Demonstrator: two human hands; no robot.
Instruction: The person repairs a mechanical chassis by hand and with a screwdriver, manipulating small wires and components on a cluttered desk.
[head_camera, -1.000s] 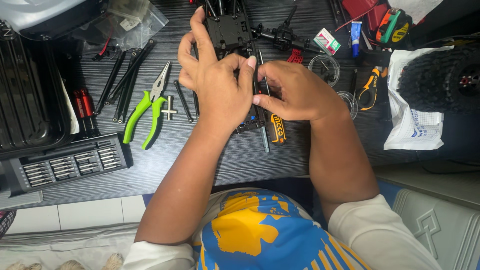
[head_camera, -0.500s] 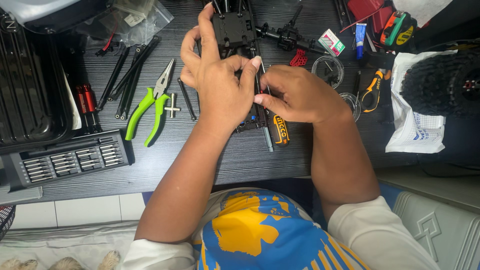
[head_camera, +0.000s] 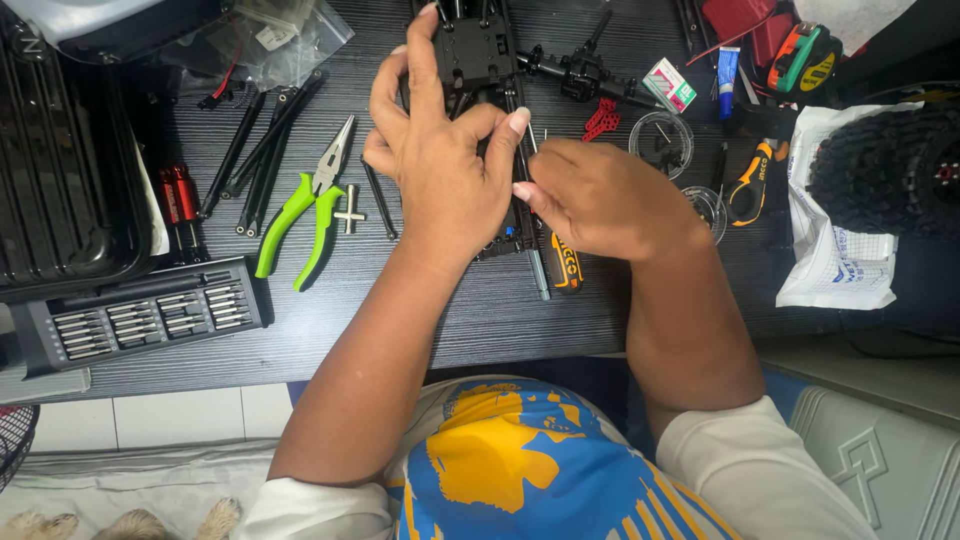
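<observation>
Left hand is draped over the black model-car chassis sitting far-centre on the dark desk, fingers spread along its left rail and thumb hooked round the right side, so that grip is closed around the frame and pinning it down. Right hand comes in from the right with thumb and forefinger pinched together right against the chassis rail, looks like on something tiny, maybe a screw or pin, but it's too small to tell what. My take on doing this bit well: keep the left hand planted so the frame can't twist, and feed the little part in straight rather than at an angle, since a slip would drop it under the frame. An orange-handled screwdriver lies just under the right hand, near edge of the chassis, so it's within easy reach. Off to the left there's green-handled pliers, a small cross wrench beside them, some black link rods, and a bit set tray nearer the desk edge. Far right: a knobby tyre on a white bag, and small clear parts cups near a black axle.
</observation>
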